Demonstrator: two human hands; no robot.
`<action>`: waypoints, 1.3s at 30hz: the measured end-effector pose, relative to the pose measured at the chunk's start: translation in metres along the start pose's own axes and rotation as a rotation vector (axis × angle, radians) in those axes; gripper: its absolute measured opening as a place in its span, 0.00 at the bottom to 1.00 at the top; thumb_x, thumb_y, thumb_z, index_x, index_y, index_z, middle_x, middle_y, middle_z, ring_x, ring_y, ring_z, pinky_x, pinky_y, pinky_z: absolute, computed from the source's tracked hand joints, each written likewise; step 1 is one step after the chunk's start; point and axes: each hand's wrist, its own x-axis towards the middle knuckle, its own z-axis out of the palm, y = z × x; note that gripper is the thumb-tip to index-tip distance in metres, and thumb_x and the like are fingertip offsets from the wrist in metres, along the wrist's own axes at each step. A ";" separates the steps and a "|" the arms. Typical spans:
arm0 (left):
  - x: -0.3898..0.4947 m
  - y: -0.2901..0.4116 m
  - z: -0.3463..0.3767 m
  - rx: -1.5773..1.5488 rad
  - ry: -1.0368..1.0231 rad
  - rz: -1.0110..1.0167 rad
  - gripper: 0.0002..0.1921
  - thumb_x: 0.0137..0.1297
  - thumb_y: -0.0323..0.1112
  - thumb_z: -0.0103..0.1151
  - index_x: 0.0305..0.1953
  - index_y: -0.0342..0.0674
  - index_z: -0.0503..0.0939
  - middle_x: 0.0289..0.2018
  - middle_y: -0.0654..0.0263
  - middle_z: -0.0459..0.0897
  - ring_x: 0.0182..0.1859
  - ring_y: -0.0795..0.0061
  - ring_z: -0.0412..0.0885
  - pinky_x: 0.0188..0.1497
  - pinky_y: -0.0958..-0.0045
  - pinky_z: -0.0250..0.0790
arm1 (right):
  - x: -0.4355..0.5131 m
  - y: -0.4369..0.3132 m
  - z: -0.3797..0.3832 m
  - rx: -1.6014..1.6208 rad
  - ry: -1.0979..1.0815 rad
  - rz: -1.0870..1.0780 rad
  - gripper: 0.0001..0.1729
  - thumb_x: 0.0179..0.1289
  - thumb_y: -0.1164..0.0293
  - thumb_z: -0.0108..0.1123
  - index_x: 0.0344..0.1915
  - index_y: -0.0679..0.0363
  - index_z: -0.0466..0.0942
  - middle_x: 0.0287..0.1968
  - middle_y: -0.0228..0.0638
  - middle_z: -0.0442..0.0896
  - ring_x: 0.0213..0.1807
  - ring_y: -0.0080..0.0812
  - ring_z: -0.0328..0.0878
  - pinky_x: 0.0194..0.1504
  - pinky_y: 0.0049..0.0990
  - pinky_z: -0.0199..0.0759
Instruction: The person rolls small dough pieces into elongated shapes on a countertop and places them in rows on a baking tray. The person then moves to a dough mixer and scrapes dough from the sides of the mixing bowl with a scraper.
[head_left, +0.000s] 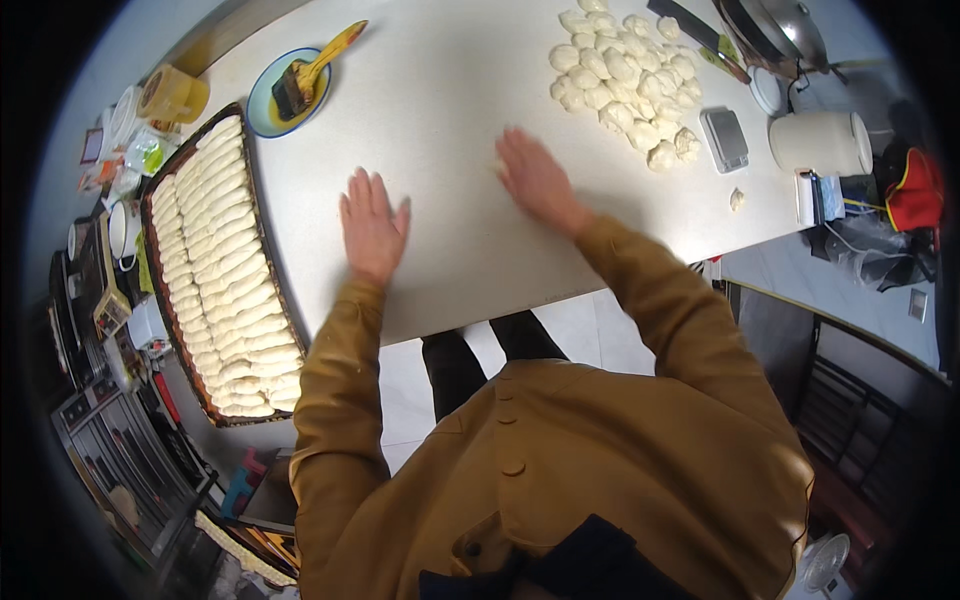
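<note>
My left hand (370, 227) lies palm down over the pale worktable (442, 97), fingers extended and thumb out to the side, with nothing in it. To its right, my right hand (536, 176) is also palm down and slightly blurred. A small pale bit, perhaps dough, shows at the edge of its fingers; what lies under the palm is hidden. Beyond my right hand is a heap of dough pieces (622, 71). On the left, a dark baking tray (253, 176) holds rows of elongated dough rolls (232, 247), packed side by side.
A blue-rimmed bowl (259, 112) holds yellow liquid and a brush (330, 52). At right are a kitchen scale (724, 140), a dough scrap (736, 199), a knife (694, 30) and a white canister (821, 142). A plastic tub (174, 94) stands behind the tray. The table's front edge is near my body.
</note>
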 end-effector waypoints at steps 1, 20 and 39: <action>-0.022 0.010 -0.008 -0.029 -0.066 0.022 0.32 0.74 0.46 0.49 0.69 0.26 0.61 0.73 0.40 0.55 0.76 0.44 0.52 0.78 0.50 0.42 | -0.022 -0.020 -0.009 0.043 -0.122 0.011 0.24 0.71 0.67 0.50 0.63 0.66 0.71 0.67 0.51 0.71 0.71 0.51 0.65 0.73 0.45 0.55; -0.061 0.047 -0.024 -0.006 -0.154 -0.091 0.33 0.69 0.49 0.55 0.72 0.49 0.63 0.74 0.51 0.57 0.75 0.44 0.54 0.73 0.34 0.43 | -0.040 -0.065 -0.001 -0.006 -0.100 -0.023 0.35 0.62 0.64 0.62 0.67 0.64 0.65 0.69 0.54 0.66 0.71 0.54 0.60 0.71 0.50 0.53; -0.098 -0.106 -0.109 -0.513 0.047 -0.397 0.19 0.67 0.52 0.59 0.34 0.41 0.84 0.32 0.56 0.83 0.38 0.52 0.82 0.42 0.55 0.76 | 0.053 -0.096 0.008 1.000 -0.832 0.964 0.25 0.76 0.53 0.48 0.54 0.63 0.75 0.38 0.36 0.81 0.37 0.31 0.79 0.36 0.34 0.74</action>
